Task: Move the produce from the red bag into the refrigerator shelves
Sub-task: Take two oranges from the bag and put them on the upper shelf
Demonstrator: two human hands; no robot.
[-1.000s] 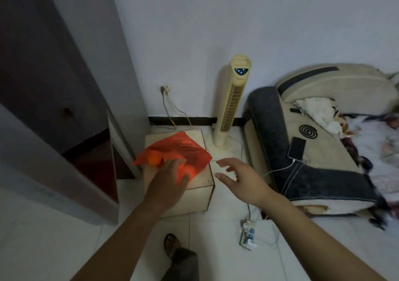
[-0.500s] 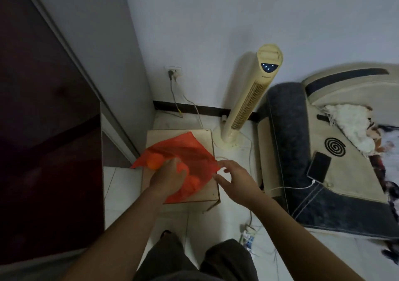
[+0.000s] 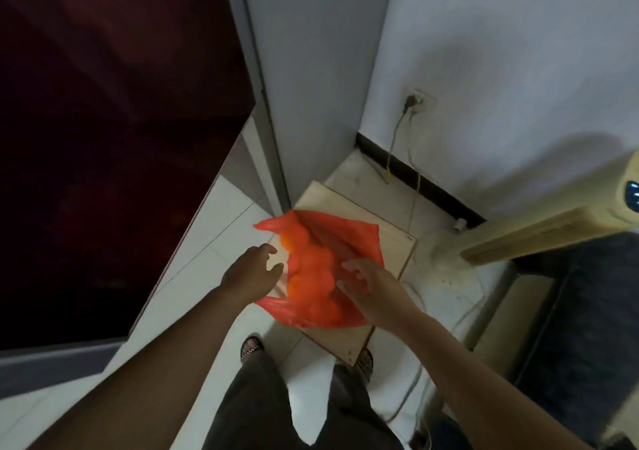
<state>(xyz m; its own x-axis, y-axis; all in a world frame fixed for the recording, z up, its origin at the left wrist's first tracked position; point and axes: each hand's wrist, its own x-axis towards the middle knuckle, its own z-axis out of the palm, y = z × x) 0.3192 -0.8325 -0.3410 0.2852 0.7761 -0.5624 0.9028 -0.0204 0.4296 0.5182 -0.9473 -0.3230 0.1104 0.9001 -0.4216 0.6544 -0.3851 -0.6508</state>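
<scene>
At frame centre, both hands, left (image 3: 250,273) and right (image 3: 368,285), spread empty beside the red bag (image 3: 321,270); gather its mouth, seemingly loose, before lifting.

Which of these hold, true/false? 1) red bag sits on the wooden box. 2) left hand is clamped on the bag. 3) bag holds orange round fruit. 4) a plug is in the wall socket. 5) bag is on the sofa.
1) True. The red bag lies on the wooden box.
2) False. The left hand is open beside the bag's left edge, fingers spread, gripping nothing.
3) True. Round orange fruit shows through the plastic.
4) True. A plug sits in the wall socket, with the cord running down.
5) False. It is on the box; the right hand rests on its right side, open.
</scene>
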